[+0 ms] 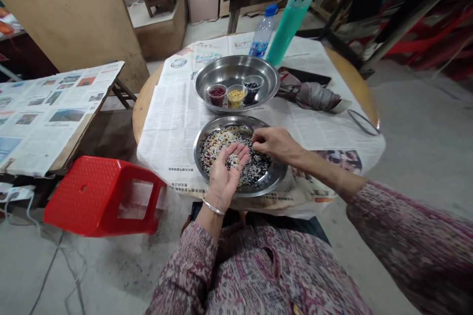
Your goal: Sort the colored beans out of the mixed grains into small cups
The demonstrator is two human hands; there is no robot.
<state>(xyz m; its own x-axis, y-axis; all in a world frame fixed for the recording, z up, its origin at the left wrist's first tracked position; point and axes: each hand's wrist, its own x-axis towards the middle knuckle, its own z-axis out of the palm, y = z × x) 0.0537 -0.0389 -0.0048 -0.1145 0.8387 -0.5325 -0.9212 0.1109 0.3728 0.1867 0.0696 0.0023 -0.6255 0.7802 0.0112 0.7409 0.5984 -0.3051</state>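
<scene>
Clock directions are read from the front bowl (pixel 274 180), with 12 o'clock pointing away from the person. The front bowl sits on the near side of a round desk (pixel 142 115) covered with newspaper (pixel 164 125) and contains the mixed beans (pixel 215 146). White, red and yellow pieces are heaped from 8 to 12 o'clock; black and white pieces extend from 1 to 6 o'clock. The left hand (pixel 226 173), wearing a bracelet (pixel 213 207), enters from 7 o'clock; its grip is spread, palm up, bearing a small heap of mostly white beans (pixel 232 161). The right hand (pixel 275 142) enters from 3 o'clock; its grip is pressed together above the 2 o'clock area, and whether a bean is pinched there cannot be told. The rear bowl (pixel 236 66) stands at 12 o'clock, holding a cup of red beans (pixel 217 96) at its 8, a cup of yellow beans (pixel 236 97) at its 6 and a cup of black beans (pixel 253 89) at its 4. Beyond it stand a bottle (pixel 261 34) and, at 1 o'clock, a teal plastic object (pixel 292 24). A folded umbrella (pixel 318 97) lies at 2 o'clock.
</scene>
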